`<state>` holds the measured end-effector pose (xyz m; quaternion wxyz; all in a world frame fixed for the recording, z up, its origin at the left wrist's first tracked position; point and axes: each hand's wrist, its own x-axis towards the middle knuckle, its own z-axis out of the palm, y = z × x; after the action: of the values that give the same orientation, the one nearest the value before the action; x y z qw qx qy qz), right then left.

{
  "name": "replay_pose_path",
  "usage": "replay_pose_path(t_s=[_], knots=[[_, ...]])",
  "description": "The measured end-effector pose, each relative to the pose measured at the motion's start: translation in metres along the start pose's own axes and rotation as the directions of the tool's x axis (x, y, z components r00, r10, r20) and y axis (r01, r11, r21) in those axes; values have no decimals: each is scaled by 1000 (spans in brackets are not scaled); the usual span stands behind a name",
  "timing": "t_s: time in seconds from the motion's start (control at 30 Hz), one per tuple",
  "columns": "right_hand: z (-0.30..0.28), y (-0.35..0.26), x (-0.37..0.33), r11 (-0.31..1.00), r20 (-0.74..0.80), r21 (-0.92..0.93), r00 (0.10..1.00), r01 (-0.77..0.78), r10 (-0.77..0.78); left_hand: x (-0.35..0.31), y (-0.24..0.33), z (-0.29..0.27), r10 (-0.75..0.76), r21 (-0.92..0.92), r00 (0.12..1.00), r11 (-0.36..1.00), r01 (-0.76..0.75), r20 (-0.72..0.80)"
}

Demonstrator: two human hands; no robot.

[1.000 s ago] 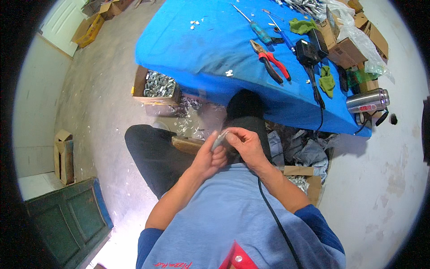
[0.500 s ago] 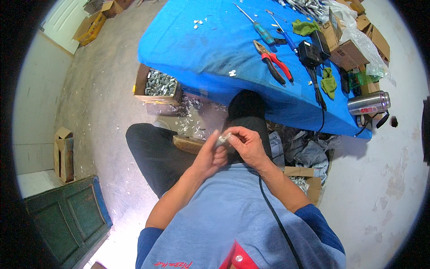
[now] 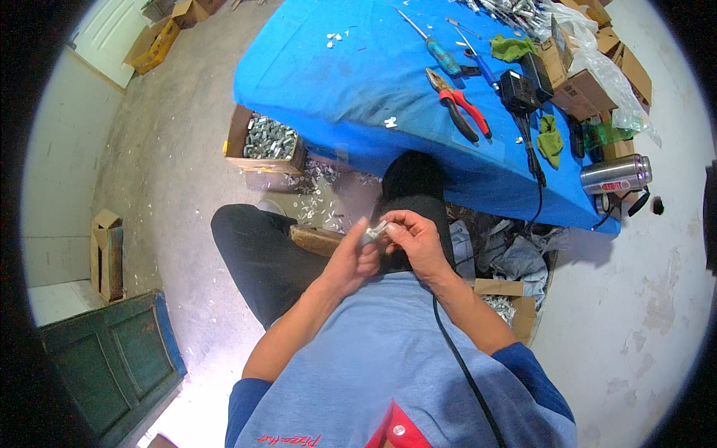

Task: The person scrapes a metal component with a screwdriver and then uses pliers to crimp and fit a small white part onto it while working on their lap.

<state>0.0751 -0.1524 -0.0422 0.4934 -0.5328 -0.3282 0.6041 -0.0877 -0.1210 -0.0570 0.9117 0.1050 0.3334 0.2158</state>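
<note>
Above my lap, my left hand [image 3: 354, 257] is closed around a small pale, silvery piece [image 3: 372, 234], its thumb pointing up alongside. My right hand [image 3: 417, 243] pinches the far end of that piece, where a thin whitish part sticks out, between thumb and forefinger. Both hands almost meet over it. The fingers hide much of the piece, so its exact kind is unclear. Past my knee, pliers with red and black handles [image 3: 467, 117] lie on the blue-covered table [image 3: 321, 82].
A box of small metal parts [image 3: 270, 140] stands left of my knee, with white bits scattered on the floor. Screwdrivers [image 3: 442, 57], a black adapter [image 3: 518, 91], green gloves [image 3: 550, 140] and a steel flask [image 3: 615, 175] lie on the table. A black cable [image 3: 467, 366] crosses my shirt.
The thin whitish part at my right fingertips has tilted slightly, and my right hand has shifted a little to the right. My left hand keeps its grip. The view has barely moved.
</note>
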Motion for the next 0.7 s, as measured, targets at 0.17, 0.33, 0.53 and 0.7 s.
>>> replay_pose_path(t_s=[0.17,0.33,0.53,0.7], knots=[[-3,3,-2,998,14,-26,998,-60,60,-3,1,5,11,7,1000,1000,-11,9],[3,-3,-4,998,33,50,999,-33,31,1,1,2,13,-26,1000,1000,-14,-25],[5,-1,-2,984,-20,-172,999,41,-45,5,-3,-6,12,-26,1000,1000,-12,8],[0,-2,2,970,-14,-220,994,105,-111,1,-2,4,51,45,999,998,-50,-12]])
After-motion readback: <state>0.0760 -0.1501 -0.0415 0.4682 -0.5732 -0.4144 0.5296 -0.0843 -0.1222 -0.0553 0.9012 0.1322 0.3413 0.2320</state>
